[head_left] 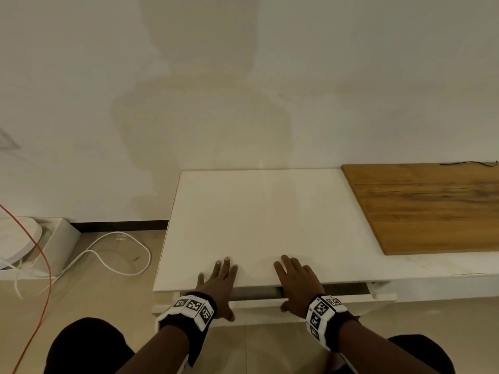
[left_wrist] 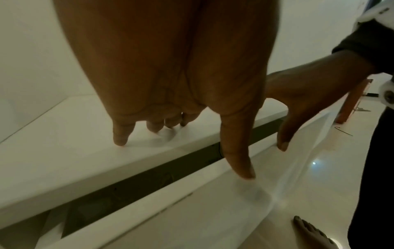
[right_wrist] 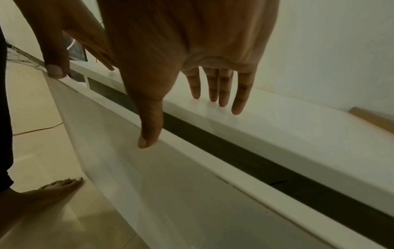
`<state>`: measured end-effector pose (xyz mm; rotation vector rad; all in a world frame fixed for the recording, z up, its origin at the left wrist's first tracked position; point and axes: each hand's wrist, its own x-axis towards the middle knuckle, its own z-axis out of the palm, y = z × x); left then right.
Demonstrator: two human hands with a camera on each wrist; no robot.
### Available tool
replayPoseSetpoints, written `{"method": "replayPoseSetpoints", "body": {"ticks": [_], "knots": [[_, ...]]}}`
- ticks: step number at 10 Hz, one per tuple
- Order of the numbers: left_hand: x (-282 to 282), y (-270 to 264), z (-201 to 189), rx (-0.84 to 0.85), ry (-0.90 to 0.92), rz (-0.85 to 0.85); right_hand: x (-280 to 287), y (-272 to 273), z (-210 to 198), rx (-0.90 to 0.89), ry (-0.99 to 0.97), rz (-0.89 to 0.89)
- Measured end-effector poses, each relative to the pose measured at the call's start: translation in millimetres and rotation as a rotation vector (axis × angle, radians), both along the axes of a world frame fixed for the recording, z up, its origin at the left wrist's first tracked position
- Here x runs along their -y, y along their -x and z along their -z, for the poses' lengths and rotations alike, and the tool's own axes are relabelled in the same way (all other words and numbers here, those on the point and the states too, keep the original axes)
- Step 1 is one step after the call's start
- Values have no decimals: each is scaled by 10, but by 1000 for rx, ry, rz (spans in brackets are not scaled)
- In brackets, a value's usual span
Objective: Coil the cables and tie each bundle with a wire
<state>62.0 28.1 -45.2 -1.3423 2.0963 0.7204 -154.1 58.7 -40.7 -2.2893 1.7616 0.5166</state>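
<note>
My left hand and right hand lie side by side at the front edge of the white table top. Their fingers are straight on the top, and both thumbs press the upper edge of the white drawer front below. A dark gap shows between top and drawer front, with a short thin black wire inside it. Another thin black wire lies at the far edge of the wooden board. A loose white cable and an orange cable lie on the floor to the left. Neither hand holds anything.
A white box with a round white item stands on the floor at the left, against the wall. The wall rises right behind the table. My bare foot stands on the tiled floor in front of the drawer. A small bent wire lies on the floor.
</note>
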Motion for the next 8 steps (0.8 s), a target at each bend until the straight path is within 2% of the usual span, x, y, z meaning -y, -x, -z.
{"method": "replayPoseSetpoints", "body": {"ticks": [4, 6, 7, 8], "knots": [[189, 199, -160, 198, -102, 84, 151, -63, 18, 15, 97, 4], [261, 226, -242, 191, -121, 65, 149, -86, 41, 2, 84, 0], [292, 283, -281, 189, -104, 14, 215, -22, -1, 69, 90, -18], [334, 383, -311, 108, 11, -95, 304, 50, -91, 214, 23, 128]]}}
